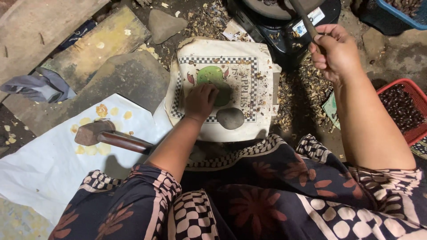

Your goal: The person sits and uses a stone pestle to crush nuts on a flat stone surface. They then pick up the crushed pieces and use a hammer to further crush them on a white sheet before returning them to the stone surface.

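Head view: left hand (pixel 201 100) presses fingers together on something small on the printed cloth (pixel 262 111) beside a flat stone (pixel 230 118). Right hand (pixel 338 51) grips a raised stick (pixel 304 18); keep fingertips clear of any strike.

The stick (pixel 304 18) in the right hand (pixel 336 51) is cut off by the top edge, so its upper end is not visible. The left hand (pixel 201 101) covers part of the green picture on the cloth (pixel 222 129), and whatever is under its fingers is hidden. The red basket (pixel 407 109) and the blue basket (pixel 402 11) are cut by the right and top edges. The dark pieces inside them are too small to identify. The wooden mallet (pixel 95 132) has its handle partly hidden behind the left arm
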